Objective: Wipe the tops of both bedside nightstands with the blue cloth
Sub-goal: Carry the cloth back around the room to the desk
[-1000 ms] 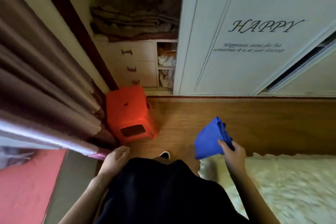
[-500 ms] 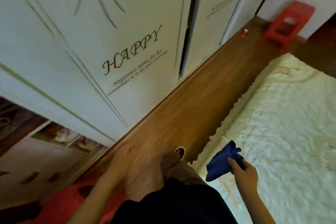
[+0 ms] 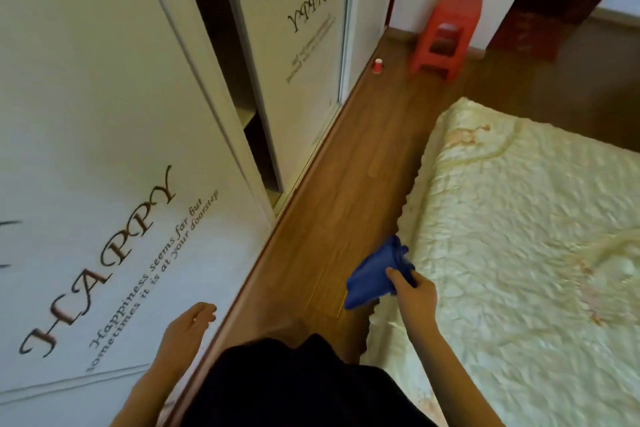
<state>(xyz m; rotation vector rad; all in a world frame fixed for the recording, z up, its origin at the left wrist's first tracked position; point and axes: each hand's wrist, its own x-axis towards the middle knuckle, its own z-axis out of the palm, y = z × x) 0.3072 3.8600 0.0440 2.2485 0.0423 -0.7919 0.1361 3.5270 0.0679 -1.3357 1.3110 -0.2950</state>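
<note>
Head view looks down a narrow strip of wooden floor (image 3: 346,191) that runs between a tall white wardrobe (image 3: 86,114) with sliding doors on the person's left and a bed (image 3: 519,253) under a pale quilted cover on the right; neither nightstand shows anywhere here, so the wiping itself looks not yet under way at this spot. At the far end of the floor a red plastic stool (image 3: 446,31) stands near the wall, and just beside the wardrobe's base sits a small red cup (image 3: 378,65). Nearer in, the right hand (image 3: 414,298) is clamped on the blue cloth (image 3: 375,274), which hangs bunched from thumb and fingers over the edge where bed meets floor, touching neither as far as I can tell. The left hand (image 3: 188,324) is empty, fingers loosely curled and a little apart, close against the wardrobe door. My guess is the person is walking toward a nightstand. The risks I see are ordinary ones: the passage is tight, so a foot could catch the bed's scalloped edge, and the cup lies where a careless step would knock it over. The cloth is held by one corner of the bundle, so a slack pinch could let it drop.
</note>
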